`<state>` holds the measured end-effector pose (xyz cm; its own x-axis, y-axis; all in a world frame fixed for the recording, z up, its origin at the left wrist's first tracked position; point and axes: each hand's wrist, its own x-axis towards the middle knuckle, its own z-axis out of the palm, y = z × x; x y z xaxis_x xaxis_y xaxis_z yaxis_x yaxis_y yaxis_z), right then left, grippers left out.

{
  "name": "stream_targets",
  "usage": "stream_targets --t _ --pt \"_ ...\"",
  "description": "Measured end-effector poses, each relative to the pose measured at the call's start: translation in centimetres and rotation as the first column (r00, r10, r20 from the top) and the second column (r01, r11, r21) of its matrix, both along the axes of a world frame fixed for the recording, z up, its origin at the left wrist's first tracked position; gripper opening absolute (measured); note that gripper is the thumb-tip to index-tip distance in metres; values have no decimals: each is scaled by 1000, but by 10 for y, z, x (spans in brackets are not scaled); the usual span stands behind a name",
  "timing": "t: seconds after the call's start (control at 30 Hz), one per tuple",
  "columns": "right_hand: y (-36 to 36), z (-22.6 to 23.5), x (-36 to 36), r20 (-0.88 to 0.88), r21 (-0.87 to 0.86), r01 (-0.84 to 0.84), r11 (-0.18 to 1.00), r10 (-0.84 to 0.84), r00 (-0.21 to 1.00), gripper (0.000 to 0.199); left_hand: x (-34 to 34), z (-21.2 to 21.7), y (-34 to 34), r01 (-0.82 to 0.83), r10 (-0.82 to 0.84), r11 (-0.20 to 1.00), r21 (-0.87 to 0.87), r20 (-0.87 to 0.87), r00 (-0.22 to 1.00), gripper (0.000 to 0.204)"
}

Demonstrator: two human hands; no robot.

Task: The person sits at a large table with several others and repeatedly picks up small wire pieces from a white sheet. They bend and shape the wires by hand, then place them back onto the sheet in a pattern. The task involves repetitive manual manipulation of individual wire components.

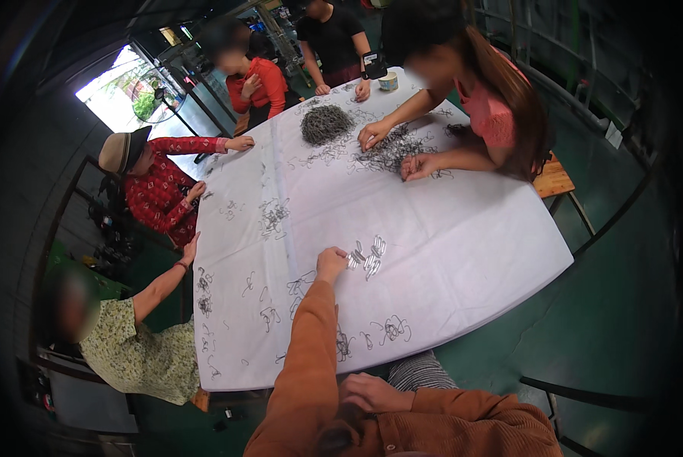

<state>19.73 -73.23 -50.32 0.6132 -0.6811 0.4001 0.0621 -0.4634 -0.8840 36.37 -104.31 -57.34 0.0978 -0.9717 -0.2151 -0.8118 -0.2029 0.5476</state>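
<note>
Evidently sorted apart for handling, a small cluster of bright wire clips [367, 257] lies on the white table cover [463, 251], their long axes running away from the wearer. Touching the cluster's near-left edge, the left hand [331, 263] pinches narrowly; what it holds I cannot tell. Well below the cluster, the right hand [373, 393] rests loosely curled, empty, at the lap.

Place: a workshop, as shown by shared handwork.
Evidence: a white-covered table [463, 251] strewn with wire clips [368, 257], a far heap of wire pieces [326, 123], green floor [615, 320], metal railings [562, 91].
</note>
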Motion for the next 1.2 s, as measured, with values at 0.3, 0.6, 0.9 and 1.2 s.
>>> stream_targets --t 0.3,0.6,0.9,1.2 --pt "7 1 10 -28 20 18 1000 -18 999 11 13 77 102 -10 -119 948 -318 -385 915 20" --pt "8 16 19 45 69 99 993 -103 994 12 46 126 332 -407 175 913 -10 -893 414 19" --pt "15 19 26 29 118 109 987 -113 993 13 19 117 385 -584 213 807 -88 -879 426 17" --pt "9 12 40 -25 136 133 982 -131 991 14 12 116 389 -559 236 822 -104 -831 503 16"
